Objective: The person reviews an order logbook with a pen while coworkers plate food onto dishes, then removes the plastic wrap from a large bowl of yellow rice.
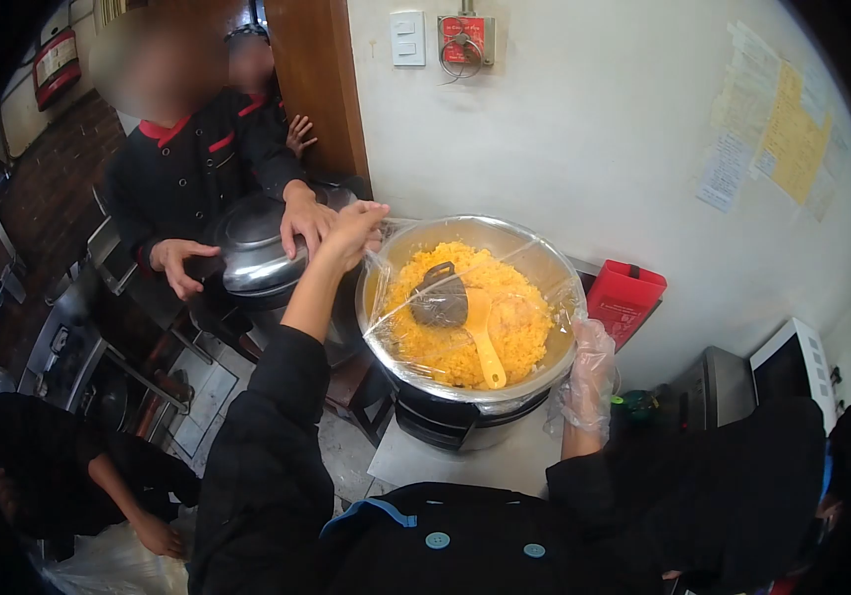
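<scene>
A large metal bowl [371, 342] of yellow rice [519, 288] sits on a dark-sided pot or cooker. Clear plastic wrap [415, 347] stretches across its top with visible creases. Lying on the rice are a yellow rice paddle [490, 342] and a dark scoop [440, 297]. My left hand [354, 236], bare, pinches the wrap's edge at the bowl's upper left. At the right rim, my right hand [592, 362], in a clear plastic glove, is closed on the wrap's edge; its fingertips are partly hidden.
Left of the bowl, a co-worker [182, 159] has both hands by a lidded metal pot [257, 243]. Another person stands behind by the wooden door [316, 89]. A person's arm [128, 496] shows lower left. A red holder [626, 293] and a microwave [797, 372] stand right.
</scene>
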The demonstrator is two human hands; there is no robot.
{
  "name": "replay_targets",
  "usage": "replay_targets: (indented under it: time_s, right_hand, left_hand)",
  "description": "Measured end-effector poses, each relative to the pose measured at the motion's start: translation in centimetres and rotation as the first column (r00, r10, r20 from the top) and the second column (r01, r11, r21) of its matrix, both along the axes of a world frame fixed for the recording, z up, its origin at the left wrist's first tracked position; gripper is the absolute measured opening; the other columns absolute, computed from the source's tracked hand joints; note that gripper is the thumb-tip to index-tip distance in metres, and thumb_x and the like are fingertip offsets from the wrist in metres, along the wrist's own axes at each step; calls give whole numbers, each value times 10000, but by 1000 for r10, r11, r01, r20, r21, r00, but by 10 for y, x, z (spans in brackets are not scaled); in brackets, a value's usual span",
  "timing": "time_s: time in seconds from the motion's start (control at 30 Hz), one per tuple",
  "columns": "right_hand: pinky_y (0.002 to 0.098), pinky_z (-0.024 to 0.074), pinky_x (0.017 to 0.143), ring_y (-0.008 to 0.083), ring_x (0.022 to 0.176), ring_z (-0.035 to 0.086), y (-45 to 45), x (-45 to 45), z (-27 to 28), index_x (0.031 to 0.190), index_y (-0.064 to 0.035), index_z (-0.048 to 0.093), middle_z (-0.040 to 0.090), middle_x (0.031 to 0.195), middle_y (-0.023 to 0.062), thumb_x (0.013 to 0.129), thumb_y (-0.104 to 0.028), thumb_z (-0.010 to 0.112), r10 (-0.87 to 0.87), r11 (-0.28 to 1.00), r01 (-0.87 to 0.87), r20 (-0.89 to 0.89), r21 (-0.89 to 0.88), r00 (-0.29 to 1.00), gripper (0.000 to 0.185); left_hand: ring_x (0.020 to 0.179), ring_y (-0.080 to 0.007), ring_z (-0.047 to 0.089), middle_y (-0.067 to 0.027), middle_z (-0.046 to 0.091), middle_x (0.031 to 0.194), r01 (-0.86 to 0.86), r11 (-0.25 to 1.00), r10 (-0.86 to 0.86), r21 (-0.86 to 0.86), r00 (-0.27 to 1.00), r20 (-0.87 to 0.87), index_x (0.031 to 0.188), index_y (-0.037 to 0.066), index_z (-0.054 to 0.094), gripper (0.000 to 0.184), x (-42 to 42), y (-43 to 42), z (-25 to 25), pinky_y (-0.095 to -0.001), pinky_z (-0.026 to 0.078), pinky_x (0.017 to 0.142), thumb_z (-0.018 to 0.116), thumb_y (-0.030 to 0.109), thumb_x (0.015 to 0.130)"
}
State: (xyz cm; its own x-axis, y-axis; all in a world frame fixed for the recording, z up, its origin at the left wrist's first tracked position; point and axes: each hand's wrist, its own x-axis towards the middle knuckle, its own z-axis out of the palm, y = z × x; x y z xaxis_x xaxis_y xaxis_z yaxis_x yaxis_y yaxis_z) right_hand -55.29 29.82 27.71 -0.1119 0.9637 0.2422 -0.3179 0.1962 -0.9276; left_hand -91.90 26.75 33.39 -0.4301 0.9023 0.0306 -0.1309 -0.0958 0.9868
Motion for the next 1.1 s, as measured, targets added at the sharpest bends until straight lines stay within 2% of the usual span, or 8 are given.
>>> replay_targets:
  time_s: [0.3,0.37,0.43,0.53,0.73,0.83,1.03,1.1]
  right_hand:
    - [212,371,600,48,668,432,5,2,-4,806,-30,549,511,730,-19,904,-207,520,-7,1000,6,55,13,998,205]
    - [211,371,600,48,667,433,7,3,-6,802,-31,550,511,730,-20,905,-207,520,-2,1000,2,54,11,999,206]
    - [210,370,600,48,667,433,7,2,-7,799,-33,550,512,730,-21,905,-207,520,2,1000,-3,60,8,998,206]
    - [210,370,598,48,667,433,7,0,-7,792,-34,550,509,725,-22,902,-200,520,-1,1000,0,26,22,1000,202]
    - [210,375,593,45,674,441,8,-4,-11,780,-33,544,513,727,-21,895,-172,521,-12,1000,11,-40,-12,999,181]
    - [209,377,592,44,671,443,10,-5,-18,786,-31,543,517,730,-22,897,-165,528,-42,999,43,-44,33,998,174]
    - [204,373,591,40,669,436,9,-2,-11,805,-36,545,510,735,-29,908,-175,534,17,999,-14,-88,40,996,173]
    - [202,376,595,38,673,436,14,0,-16,808,-36,546,513,738,-28,910,-179,529,41,999,-40,-80,22,996,177]
  left_hand:
    - [521,-162,589,-63,607,617,466,804,-586,-369,520,-621,733,-2,622,432,-104,-26,-8,-279,472,508,653,423,805]
    - [541,-158,595,-78,595,586,602,789,-534,-124,570,-625,731,1,622,399,-101,-23,-23,-306,480,528,616,384,845]
    - [555,-159,593,-81,584,566,-325,934,33,-149,493,-869,717,-6,624,340,-43,-35,-2,-311,474,534,623,308,848]
    - [546,-181,585,-78,595,583,-203,946,286,252,155,-946,718,-16,621,290,-109,1,-98,-310,453,528,664,257,806]
    - [622,-80,500,-68,605,653,-402,877,481,265,708,-517,823,21,642,124,24,-42,-117,-285,433,592,567,117,802]
    - [789,-110,550,-72,636,846,-373,842,294,390,923,248,1009,4,598,234,51,-39,-135,-265,447,706,577,116,804]
    - [757,-147,580,-63,629,828,-207,978,123,-7,608,-784,971,22,613,240,37,-110,-134,-259,470,697,562,236,875]
    - [709,-129,570,-56,622,800,-238,966,135,-97,792,-595,937,29,615,259,33,-122,-124,-249,465,644,557,276,883]
